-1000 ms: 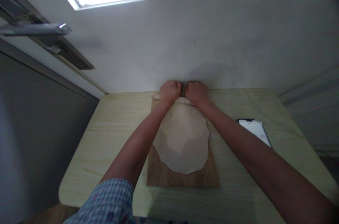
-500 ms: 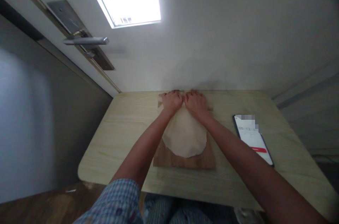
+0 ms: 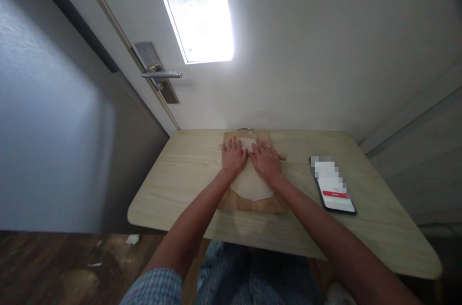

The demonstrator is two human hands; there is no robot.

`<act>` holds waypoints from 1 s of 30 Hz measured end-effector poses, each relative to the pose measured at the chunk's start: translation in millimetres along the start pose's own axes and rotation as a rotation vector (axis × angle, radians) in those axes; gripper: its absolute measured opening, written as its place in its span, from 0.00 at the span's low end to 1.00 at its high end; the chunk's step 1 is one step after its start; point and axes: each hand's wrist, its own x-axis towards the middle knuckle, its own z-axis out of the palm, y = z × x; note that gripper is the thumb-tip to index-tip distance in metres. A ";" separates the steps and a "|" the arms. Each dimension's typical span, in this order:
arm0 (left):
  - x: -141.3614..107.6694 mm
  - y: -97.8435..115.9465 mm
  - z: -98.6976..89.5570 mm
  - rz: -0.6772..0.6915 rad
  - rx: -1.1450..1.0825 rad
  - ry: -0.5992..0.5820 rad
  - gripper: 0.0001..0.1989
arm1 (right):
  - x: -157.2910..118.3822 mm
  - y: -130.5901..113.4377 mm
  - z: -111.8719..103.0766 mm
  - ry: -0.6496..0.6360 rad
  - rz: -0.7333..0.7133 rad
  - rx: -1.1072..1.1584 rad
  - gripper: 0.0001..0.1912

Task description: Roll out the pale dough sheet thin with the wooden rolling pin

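Note:
A flat, pale sheet of dough (image 3: 253,184) lies on a brown wooden board (image 3: 249,205), which has a metal ring at its far edge. My left hand (image 3: 234,156) rests palm down, its fingers stretched forward. Beside it my right hand (image 3: 266,159) lies the same way, thumbs close together over the dough. Under the palms is a rolling pin (image 3: 283,157); only a wooden end sticks out past my right hand, and the rest is mostly hidden. Neither hand wraps its fingers round the pin.
The board is on a light wooden table (image 3: 180,175) set against a white door. A phone (image 3: 334,189) with a lit screen lies to the right. A metal door handle (image 3: 162,74) juts out at the upper left, beneath a bright window pane.
Both hands have come back from the board's far edge toward me, and their fingers now lie straighter. More of the board's far end shows. The camera view has shifted too.

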 end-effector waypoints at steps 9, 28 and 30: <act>22.0 -5.0 -21.5 -0.143 -0.056 -0.165 0.19 | -6.8 -4.0 -6.1 -0.033 0.017 0.070 0.21; 67.9 0.9 22.1 -0.229 -0.083 0.061 0.13 | 41.4 11.6 8.3 -0.006 0.071 0.004 0.24; 76.7 0.4 22.6 -0.235 -0.099 0.031 0.13 | 50.1 14.0 8.2 -0.027 0.081 -0.004 0.23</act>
